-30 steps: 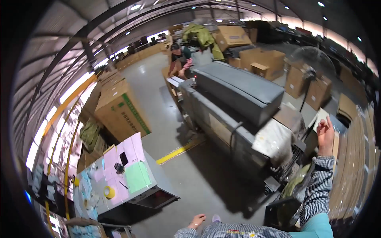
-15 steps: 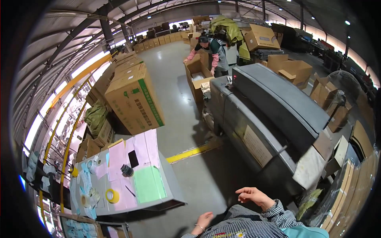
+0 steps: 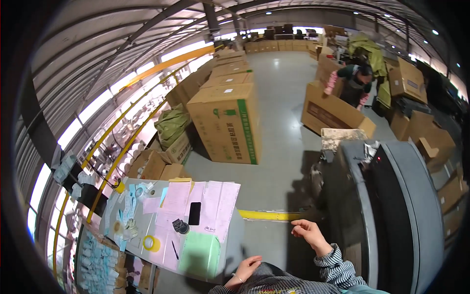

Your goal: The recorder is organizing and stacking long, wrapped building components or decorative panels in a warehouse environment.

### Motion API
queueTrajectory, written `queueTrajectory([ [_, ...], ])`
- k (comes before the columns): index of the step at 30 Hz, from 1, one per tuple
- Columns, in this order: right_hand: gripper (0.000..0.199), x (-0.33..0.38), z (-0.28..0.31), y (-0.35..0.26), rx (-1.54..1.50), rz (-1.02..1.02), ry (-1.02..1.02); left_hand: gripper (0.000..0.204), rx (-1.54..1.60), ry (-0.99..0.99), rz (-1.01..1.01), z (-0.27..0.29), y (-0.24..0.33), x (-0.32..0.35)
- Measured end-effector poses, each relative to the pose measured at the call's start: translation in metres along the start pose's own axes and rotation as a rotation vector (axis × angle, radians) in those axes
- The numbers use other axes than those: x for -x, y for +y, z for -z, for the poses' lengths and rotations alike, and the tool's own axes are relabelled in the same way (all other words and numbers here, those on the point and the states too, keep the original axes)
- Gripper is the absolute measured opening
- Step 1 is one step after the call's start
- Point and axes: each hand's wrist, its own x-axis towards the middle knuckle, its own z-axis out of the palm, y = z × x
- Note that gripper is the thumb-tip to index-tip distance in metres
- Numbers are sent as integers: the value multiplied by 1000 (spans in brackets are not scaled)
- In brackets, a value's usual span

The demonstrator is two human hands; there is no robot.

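Note:
My left hand point(image 3: 248, 268) hangs low at my checked apron, just right of the table's near corner. Its fingers reach forward, loosely bent, and nothing shows in them. Farther right, my right hand point(image 3: 311, 235) is held in the air in front of me, between the table and the grey machine. Its index finger points left, the other fingers are slightly curled, and it carries nothing. On the table point(image 3: 234, 245) lie pink sheets point(image 3: 176, 197), a green sheet point(image 3: 200, 255), a black phone point(image 3: 195, 213), a pen point(image 3: 175, 250), a roll of yellow tape point(image 3: 151, 243) and a small black object point(image 3: 180, 226).
The long grey machine point(image 3: 411, 196) stands close on my right. Stacked cartons point(image 3: 223, 122) line the left beyond the table. A co-worker point(image 3: 353, 83) bends over a large carton point(image 3: 333, 110) ahead. A yellow line point(image 3: 271, 215) crosses the floor.
My view has swung to the right-hand side less and the left more, so table and machine sit farther right. The co-worker's carton has tipped onto its side. Both my hands remain empty.

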Motion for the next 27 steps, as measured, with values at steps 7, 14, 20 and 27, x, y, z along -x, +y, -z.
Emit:
queueTrajectory([
  [7,32,-202,-34,-25,206,9,-414,28,223,293,-16,50,17,-111],
  [14,34,-395,-40,-99,885,171,-488,24,314,423,-123,153,115,-294],
  [20,36,-560,-31,-145,867,285,-325,25,111,564,-280,251,156,-433],
  [27,48,-832,-49,-196,1111,638,-210,21,440,846,-90,281,207,-509],
])
